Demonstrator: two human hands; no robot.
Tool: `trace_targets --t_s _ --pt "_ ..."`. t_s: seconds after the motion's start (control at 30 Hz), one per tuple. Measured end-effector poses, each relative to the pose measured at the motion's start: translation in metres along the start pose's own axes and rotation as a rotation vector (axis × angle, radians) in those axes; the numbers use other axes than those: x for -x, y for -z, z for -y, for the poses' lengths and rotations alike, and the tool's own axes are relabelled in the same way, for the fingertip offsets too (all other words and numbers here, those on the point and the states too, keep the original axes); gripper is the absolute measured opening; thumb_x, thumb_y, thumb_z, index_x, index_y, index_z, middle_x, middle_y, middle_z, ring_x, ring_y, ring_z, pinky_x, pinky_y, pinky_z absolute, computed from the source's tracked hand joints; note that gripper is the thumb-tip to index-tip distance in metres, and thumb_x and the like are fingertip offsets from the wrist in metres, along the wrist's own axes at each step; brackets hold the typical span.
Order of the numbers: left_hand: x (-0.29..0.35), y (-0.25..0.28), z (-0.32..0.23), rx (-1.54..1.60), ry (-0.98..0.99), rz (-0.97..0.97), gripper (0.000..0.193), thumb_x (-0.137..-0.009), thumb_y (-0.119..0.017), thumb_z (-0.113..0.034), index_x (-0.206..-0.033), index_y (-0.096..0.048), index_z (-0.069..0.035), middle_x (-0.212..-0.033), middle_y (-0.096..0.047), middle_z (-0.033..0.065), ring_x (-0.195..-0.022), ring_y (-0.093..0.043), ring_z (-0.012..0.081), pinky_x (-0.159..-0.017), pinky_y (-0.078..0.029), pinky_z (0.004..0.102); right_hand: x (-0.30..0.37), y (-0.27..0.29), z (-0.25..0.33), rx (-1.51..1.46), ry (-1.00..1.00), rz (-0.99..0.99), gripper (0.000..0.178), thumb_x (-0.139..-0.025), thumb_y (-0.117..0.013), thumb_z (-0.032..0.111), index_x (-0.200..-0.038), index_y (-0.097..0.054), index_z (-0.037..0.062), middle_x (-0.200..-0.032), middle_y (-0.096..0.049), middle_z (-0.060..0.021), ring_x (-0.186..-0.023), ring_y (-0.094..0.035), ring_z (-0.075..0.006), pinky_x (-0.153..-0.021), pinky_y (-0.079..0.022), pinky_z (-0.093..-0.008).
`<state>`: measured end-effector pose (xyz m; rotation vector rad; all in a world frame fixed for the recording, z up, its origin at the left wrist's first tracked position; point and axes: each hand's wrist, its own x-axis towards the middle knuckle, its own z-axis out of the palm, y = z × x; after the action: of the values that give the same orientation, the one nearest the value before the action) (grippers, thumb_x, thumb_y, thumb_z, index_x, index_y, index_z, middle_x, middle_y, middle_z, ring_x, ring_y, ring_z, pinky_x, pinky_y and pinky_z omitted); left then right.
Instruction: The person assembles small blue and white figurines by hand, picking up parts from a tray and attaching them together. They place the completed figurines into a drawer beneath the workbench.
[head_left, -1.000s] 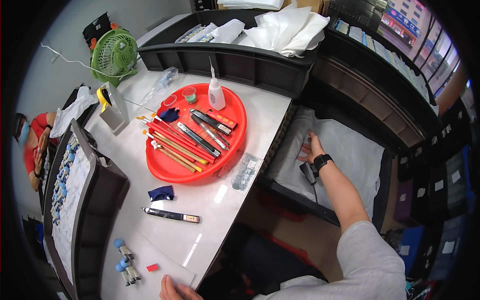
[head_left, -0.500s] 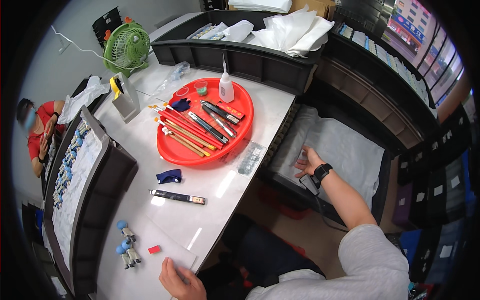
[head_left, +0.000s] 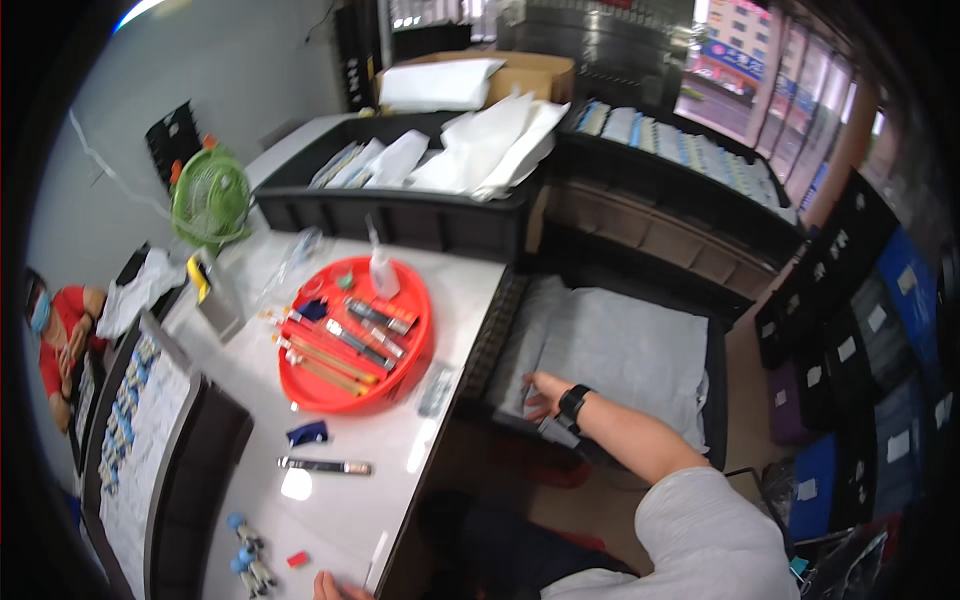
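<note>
My right hand [head_left: 547, 396], with a black watch [head_left: 573, 403] on the wrist, reaches over a dark crate [head_left: 716, 385] lined with white sheets [head_left: 630, 345]. Its fingers look apart at the left part of the sheets, with nothing visible in them; they are slightly blurred. A small grey boxy piece [head_left: 558, 432] sits below that wrist. At the bottom edge my left hand [head_left: 335, 588] shows only in part, fingers loosely extended on the white table. Nearest to it are a small red block [head_left: 297, 559] and several little blue-headed figurines [head_left: 247, 560].
On the table stands a red tray [head_left: 420, 350] with brushes, pens and a dropper bottle [head_left: 383, 275]. A dark pen [head_left: 323, 466] and navy cloth [head_left: 307, 433] lie nearer. Black crates [head_left: 390, 215] line the back; a figurine-filled crate [head_left: 190, 450] and a person [head_left: 60, 340] are left.
The view has swung up and to the right, so the table and tray sit lower and further left. My left hand has slid mostly out at the bottom; my right hand stays over the sheets.
</note>
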<state>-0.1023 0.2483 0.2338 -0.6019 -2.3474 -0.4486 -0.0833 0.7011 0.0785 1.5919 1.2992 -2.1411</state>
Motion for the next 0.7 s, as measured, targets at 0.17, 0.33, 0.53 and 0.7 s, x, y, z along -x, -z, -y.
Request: trace_targets --t_s 0.17,0.33,0.53,0.7 --pt "-0.002 0.002 -0.009 0.01 0.0 0.02 0.022 -0.086 -0.059 -0.006 -0.105 -0.06 0.003 -0.098 -0.062 0.019 -0.087 -0.059 0.0348 -0.077 -0.048 0.0415 0.026 -0.002 0.0 0.097 0.052 -0.081 0.069 -0.085 -0.051 0.042 -0.141 -0.026 0.0127 -0.139 -0.036 -0.0174 -0.095 -0.059 -0.0333 -0.092 -0.038 -0.0511" --pt "0.0 0.0 -0.008 0.018 -0.001 0.04 0.021 -0.085 -0.058 -0.007 -0.104 -0.06 0.003 -0.099 -0.061 0.0191 -0.088 -0.058 0.0349 -0.077 -0.048 0.0409 0.003 -0.002 -0.012 0.105 0.024 -0.049 0.066 -0.085 -0.052 0.039 -0.141 -0.028 0.013 -0.141 -0.033 -0.0163 -0.098 -0.054 -0.0289 -0.093 -0.038 -0.0465" --pt "0.007 -0.011 0.01 0.104 0.046 0.004 0.03 -0.079 -0.052 0.0 -0.109 -0.055 0.006 -0.106 -0.057 0.022 -0.094 -0.053 0.039 -0.082 -0.043 0.0444 0.001 -0.019 -0.017 0.188 0.184 -0.077 0.058 -0.083 -0.055 0.032 -0.129 -0.04 0.0006 -0.129 -0.044 -0.0203 -0.108 -0.049 -0.0334 -0.089 -0.04 -0.0462" --pt "0.008 0.001 0.019 0.199 0.085 0.033 0.033 -0.074 -0.06 -0.002 -0.107 -0.055 0.0 -0.104 -0.059 0.0161 -0.091 -0.057 0.0334 -0.08 -0.045 0.0413 0.088 -0.074 -0.031 0.311 1.145 -0.085 0.032 -0.084 -0.057 0.008 -0.114 -0.051 -0.0019 -0.102 -0.058 -0.0118 -0.084 -0.056 -0.0142 -0.072 -0.047 -0.0251"
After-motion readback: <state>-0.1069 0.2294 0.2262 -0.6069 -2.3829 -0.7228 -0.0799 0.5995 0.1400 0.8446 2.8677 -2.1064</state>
